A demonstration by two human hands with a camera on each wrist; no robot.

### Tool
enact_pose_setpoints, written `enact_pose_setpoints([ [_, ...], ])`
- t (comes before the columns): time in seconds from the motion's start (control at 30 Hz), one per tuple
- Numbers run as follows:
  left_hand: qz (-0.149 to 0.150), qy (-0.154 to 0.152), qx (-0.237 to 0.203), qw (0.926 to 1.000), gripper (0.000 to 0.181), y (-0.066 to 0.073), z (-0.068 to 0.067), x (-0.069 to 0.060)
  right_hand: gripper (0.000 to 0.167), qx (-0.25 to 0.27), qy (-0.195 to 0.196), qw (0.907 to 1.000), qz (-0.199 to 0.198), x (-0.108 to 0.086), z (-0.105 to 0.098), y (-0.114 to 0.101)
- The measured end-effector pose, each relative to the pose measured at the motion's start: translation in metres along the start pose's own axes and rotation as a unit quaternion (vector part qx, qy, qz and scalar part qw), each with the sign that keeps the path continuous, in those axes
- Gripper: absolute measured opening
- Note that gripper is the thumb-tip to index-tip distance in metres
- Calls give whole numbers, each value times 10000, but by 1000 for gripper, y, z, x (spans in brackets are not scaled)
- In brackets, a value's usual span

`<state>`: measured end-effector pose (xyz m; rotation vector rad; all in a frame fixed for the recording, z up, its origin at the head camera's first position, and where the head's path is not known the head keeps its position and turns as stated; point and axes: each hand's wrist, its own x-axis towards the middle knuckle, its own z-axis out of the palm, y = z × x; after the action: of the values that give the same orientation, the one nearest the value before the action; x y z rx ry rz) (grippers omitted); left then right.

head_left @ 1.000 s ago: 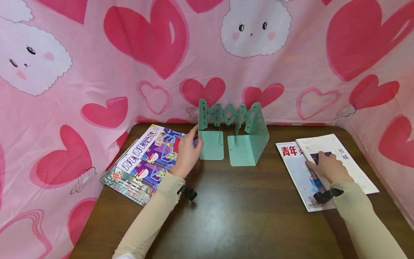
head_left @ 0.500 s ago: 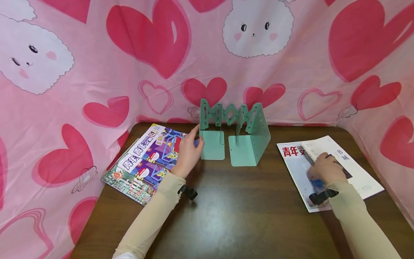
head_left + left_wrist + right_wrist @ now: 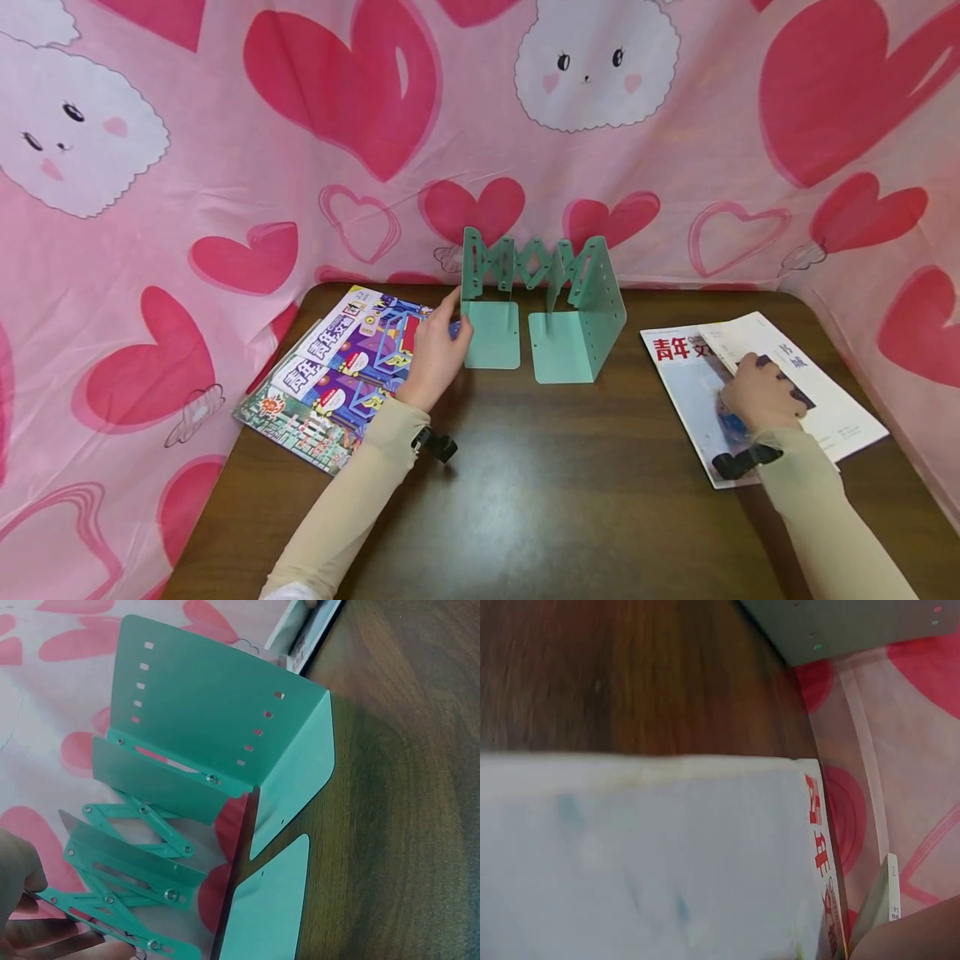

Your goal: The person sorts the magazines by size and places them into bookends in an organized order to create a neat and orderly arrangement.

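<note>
My left hand (image 3: 437,346) pinches the left upright panel of a mint-green folding bookend (image 3: 562,346); in the left wrist view the thumb and fingers lie on either side of that panel (image 3: 112,930). The bookend stands at the table's back, its crossed linkage partly extended and nothing between its plates. At the right, my right hand (image 3: 763,396) grips the left edge of a white magazine (image 3: 843,412), which is tilted up on that side. Beneath it lies a pale blue magazine (image 3: 678,404) with red lettering. In the right wrist view the white magazine's spine (image 3: 894,889) shows beside a finger.
Several overlapping magazines (image 3: 337,358) with purple and green covers lie at the table's left, close to my left forearm. A pink heart-patterned cloth (image 3: 480,125) hangs behind and beside the brown wooden table (image 3: 517,500). Each wrist wears a black strapped camera (image 3: 435,446).
My right hand has curled round the white magazine's left edge, which has lifted and turned slightly, its lower end shifting right. The left hand and bookend have stayed still.
</note>
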<state>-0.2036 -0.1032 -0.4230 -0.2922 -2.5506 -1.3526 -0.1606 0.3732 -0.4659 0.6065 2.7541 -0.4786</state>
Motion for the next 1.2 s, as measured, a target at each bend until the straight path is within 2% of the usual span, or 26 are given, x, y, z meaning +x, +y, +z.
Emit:
enact_pose_setpoints([
  [0.17, -30, -12, -13, 10000, 51, -1, 0, 0, 90, 516, -41, 9984, -236, 1, 9, 7],
  [0.33, -45, -42, -31, 10000, 51, -2, 1, -1, 99, 583, 202, 9962, -609, -5, 17, 13],
  [0.57, -28, -16, 31, 10000, 50, -2, 2, -2, 101, 658, 679, 9910, -948, -15, 22, 16],
  [0.8, 29, 37, 23, 10000, 51, -1, 1, -1, 83, 798, 1430, 9769, -1372, -30, 20, 12],
  [0.9, 15, 18, -11, 10000, 51, 0, 1, -1, 81, 825, 1670, 9694, -1597, -37, 17, 11],
  [1.03, 12, 9, -8, 10000, 50, 0, 2, -1, 82, 913, 1796, 9620, -1844, -45, 13, 8],
  [1.2, 126, 120, 88, 9998, 49, -2, 3, 0, 85, 1349, 1824, 9519, -2058, -54, 9, 3],
])
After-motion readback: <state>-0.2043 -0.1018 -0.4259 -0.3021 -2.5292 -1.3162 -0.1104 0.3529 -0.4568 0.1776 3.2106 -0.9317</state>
